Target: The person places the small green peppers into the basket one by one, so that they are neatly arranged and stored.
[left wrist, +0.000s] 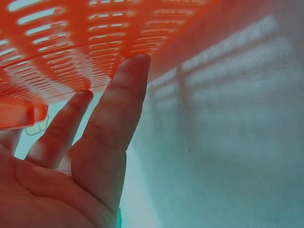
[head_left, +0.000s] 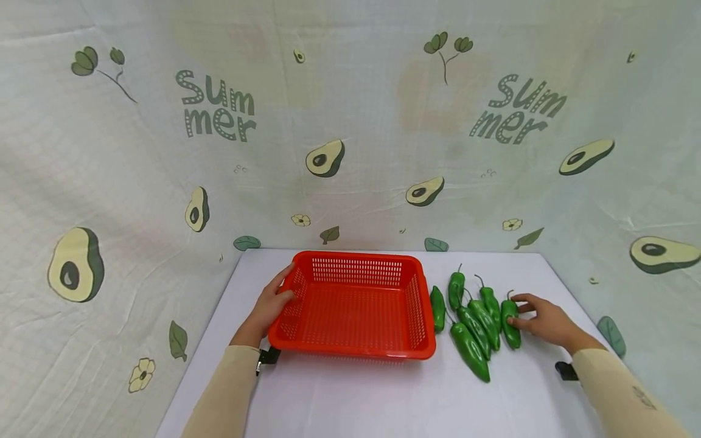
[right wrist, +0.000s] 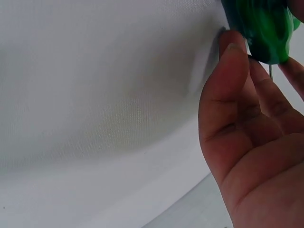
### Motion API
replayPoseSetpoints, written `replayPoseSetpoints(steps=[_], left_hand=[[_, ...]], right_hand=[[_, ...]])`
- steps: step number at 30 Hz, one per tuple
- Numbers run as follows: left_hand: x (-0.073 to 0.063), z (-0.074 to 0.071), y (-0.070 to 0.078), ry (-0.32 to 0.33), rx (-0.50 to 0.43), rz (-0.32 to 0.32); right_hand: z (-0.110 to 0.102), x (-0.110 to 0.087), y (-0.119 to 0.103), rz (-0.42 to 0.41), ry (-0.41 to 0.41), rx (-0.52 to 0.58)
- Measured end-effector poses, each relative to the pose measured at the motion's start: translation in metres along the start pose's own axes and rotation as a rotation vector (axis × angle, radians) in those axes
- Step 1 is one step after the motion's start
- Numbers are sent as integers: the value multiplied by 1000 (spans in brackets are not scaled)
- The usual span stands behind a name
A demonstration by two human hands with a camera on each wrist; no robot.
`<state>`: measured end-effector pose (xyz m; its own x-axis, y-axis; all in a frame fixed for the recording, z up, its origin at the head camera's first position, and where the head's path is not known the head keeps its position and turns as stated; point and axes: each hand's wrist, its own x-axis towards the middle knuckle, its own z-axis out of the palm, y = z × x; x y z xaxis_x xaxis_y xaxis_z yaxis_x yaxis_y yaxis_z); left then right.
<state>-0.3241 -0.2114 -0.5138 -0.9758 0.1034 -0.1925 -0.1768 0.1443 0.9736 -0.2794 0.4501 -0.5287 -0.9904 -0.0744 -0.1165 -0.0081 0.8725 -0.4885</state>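
Observation:
A red plastic basket with slotted walls stands on the white table. My left hand grips its left side, thumb over the rim. In the left wrist view, fingers of that hand press against the slotted outer wall. At the right, my right hand holds the rightmost green pepper between thumb and fingers. That pepper appears at the top of the right wrist view, partly cut off, with fingertips around its end. Several more green peppers lie between it and the basket.
One pepper lies close against the basket's right side. Behind the white table hangs a printed cloth with avocados, which also closes off both sides.

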Motion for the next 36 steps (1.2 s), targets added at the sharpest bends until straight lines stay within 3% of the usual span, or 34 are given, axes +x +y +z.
replayPoseSetpoints(steps=[5,9,18,36], left_hand=[[8,1,-14,25,17,36],[9,3,-15,32,23,33],[10,3,-14,31,38,44],[7,0,-9,15,38,23]], right_hand=[[3,0,1,28,-22,42],[1,0,-2,30,-41,51],[-5,1,-7,9,-35,-27],[-17,4,-9,5,-32,-24]])
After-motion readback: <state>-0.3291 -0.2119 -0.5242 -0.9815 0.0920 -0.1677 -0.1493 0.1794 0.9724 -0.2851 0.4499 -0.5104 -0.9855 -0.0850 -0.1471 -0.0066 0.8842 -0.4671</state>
